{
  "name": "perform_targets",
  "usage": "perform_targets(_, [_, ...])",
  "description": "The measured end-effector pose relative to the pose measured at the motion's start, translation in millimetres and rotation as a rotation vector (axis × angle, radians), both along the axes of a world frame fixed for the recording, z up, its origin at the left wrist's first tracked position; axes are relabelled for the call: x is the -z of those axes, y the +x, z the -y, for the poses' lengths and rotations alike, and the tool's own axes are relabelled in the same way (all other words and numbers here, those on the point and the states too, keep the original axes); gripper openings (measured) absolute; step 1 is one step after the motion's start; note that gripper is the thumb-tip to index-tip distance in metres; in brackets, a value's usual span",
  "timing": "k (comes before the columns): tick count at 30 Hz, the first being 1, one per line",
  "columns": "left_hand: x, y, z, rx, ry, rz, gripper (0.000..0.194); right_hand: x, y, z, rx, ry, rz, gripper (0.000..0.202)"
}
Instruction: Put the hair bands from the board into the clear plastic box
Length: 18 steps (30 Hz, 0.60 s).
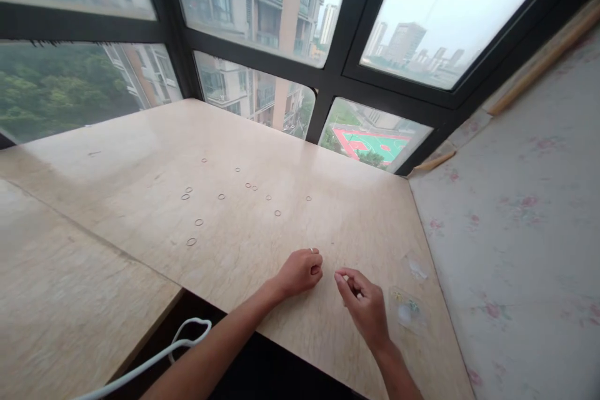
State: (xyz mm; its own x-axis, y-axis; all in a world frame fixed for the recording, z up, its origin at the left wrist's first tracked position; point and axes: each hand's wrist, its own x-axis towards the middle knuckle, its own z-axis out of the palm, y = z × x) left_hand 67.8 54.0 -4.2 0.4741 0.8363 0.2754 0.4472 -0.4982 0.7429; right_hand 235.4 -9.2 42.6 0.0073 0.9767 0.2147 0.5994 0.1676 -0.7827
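My left hand (301, 272) is curled into a loose fist over the pale marble-patterned surface (244, 262). A tiny light-coloured band shows by its knuckles; whether it is worn or held I cannot tell. Just to its right, thumb and index fingertip of my right hand (364, 301) are pinched together, and anything between them is too small to make out. Beyond both hands, several thin small rings lie scattered flat, among them a ring (277, 213), a farther ring (308, 199) and a nearer ring (192, 242). A clear plastic box (407, 311) with small coloured bits sits beside my right hand.
A crumpled clear wrapper (417, 268) lies near the flowered wall (506, 250) on the right. Dark window frames (323, 84) bound the far side. A white cable (140, 367) loops over the dark gap at the near edge. One small thin object (94, 153) lies far left.
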Motion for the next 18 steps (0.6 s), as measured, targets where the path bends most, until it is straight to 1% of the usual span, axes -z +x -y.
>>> perform_targets(3, [2.3, -0.3, -0.2, -0.05, -0.034, 0.05, 0.023, -10.6, -38.7, -49.0, -0.081, 0.023, -0.004, 0.027])
perform_targets(5, [3.8, -1.3, -0.6, -0.064, -0.062, 0.038, 0.022, -13.9, -63.6, -82.7, -0.184, 0.026, 0.051, 0.026])
perform_targets(6, [4.3, -2.0, -0.7, -0.059, -0.06, 0.026, 0.021, -14.7, -75.5, -99.1, -0.234, 0.018, 0.111, 0.025])
perform_targets(8, [4.5, -3.3, -0.2, -0.03, -0.022, 0.015, 0.02, -16.0, -98.5, -130.2, -0.328, -0.027, 0.319, 0.028])
perform_targets(9, [4.1, -3.8, 0.2, -0.018, 0.005, 0.017, 0.019, -16.8, -109.4, -144.7, -0.367, -0.05, 0.438, 0.029])
perform_targets(10, [3.6, -4.2, 0.6, -0.011, 0.027, 0.019, 0.019, -17.6, -120.2, -158.6, -0.391, -0.061, 0.503, 0.029])
perform_targets(14, [1.1, -4.5, 2.0, -0.019, 0.043, 0.004, 0.02, -22.1, -163.6, -207.1, -0.44, -0.07, 0.663, 0.03])
perform_targets(18, [2.0, -3.1, 2.5, -0.042, 0.034, 0.007, 0.021, -25.4, -213.2, -244.3, -0.492, -0.059, 0.81, 0.034])
